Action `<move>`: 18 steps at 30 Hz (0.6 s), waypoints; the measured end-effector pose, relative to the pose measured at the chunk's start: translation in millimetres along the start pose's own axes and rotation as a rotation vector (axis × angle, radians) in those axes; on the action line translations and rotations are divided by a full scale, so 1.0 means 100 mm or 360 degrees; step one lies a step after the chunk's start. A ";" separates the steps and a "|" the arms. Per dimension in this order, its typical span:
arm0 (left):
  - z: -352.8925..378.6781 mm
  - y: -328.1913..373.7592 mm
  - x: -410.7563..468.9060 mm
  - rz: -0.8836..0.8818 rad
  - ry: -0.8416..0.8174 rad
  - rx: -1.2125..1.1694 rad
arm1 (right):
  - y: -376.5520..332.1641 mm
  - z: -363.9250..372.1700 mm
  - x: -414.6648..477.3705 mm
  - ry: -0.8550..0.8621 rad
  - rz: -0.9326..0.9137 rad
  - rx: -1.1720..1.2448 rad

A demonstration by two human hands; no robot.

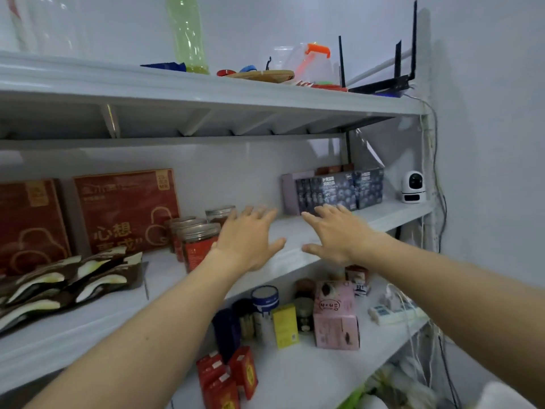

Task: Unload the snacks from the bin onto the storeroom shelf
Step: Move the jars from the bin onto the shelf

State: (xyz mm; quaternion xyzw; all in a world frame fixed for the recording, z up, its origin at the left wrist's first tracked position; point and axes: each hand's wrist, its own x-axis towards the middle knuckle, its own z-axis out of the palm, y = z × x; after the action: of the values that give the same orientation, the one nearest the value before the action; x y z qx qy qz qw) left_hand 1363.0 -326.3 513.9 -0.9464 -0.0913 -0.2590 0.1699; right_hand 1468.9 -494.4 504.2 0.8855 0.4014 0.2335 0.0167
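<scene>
- The left hand (247,240) hovers palm-down just right of the jars (196,240). Its fingers are straight and spread, holding nothing, and the wrist overlaps the front jar in this view.
- The right hand (336,234) is farther right of the jars, also palm-down with fingers spread and empty. A bare strip of the shelf (293,228) shows between the two hands.
- The jars stand upright in a tight cluster on that shelf. They are clear with red labels.
- Left of the jars, two red boxes (126,208) stand against the back wall. In front of them, dark packets (73,278) lie in an overlapping pile.
- Well right of the jars, a row of dark boxes (339,188) stands at the back. The right fingertips reach their foot — whether they touch cannot be told.
- Beyond the dark boxes, at the shelf's far end from the jars, sits a white camera (413,187).
- Above the jars, the top level carries a green bottle (188,33) and a router (383,84).
- Below the jars, the lower level holds small red cartons (227,376), a pink box (336,314) and a power strip (392,311).
</scene>
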 end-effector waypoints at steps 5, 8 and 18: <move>0.07 0.44 -0.50 0.0201 0.0052 -0.0110 | -0.02 0.06 -0.82 -0.0167 0.0167 0.0002; 0.12 0.77 -0.74 0.0286 0.0058 -0.0177 | -0.01 0.14 -1.33 -0.0269 0.0278 0.0011; 0.35 1.88 -1.15 0.0490 -0.0080 -0.0468 | 0.20 0.24 -2.53 -0.0463 0.0596 0.0109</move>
State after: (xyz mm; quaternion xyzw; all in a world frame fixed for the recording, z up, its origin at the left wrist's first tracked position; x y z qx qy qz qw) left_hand 1329.9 -496.8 374.0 -0.9700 0.0890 -0.2168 0.0651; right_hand 1349.0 -686.0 385.9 0.9688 0.2313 0.0888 0.0008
